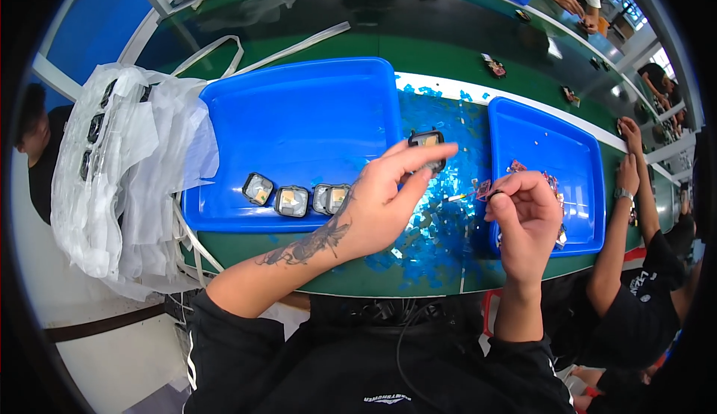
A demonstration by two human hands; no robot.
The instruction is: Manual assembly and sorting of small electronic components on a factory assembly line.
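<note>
My left hand (377, 197), with a tattooed forearm behind it, grips a small black square case (427, 139) with a pale, tan-marked inside. The index finger stretches across the case, and part of it is hidden. Over the near left edge of the right tray, my right hand (526, 209) pinches a small red-framed part (482, 190) with a thin pale tip. A dark bit shows at its fingertips. Several similar cases lie along the near side of the large blue tray (299, 93), among them a black-rimmed one (291, 201).
Shiny blue film scraps (441, 246) litter the green table between the trays. Small reddish parts lie in the right blue tray (586, 141). White translucent sheets (127, 182) are stacked at the left. Beyond a white rail, parts (493, 65) sit on a green belt; other people work at right.
</note>
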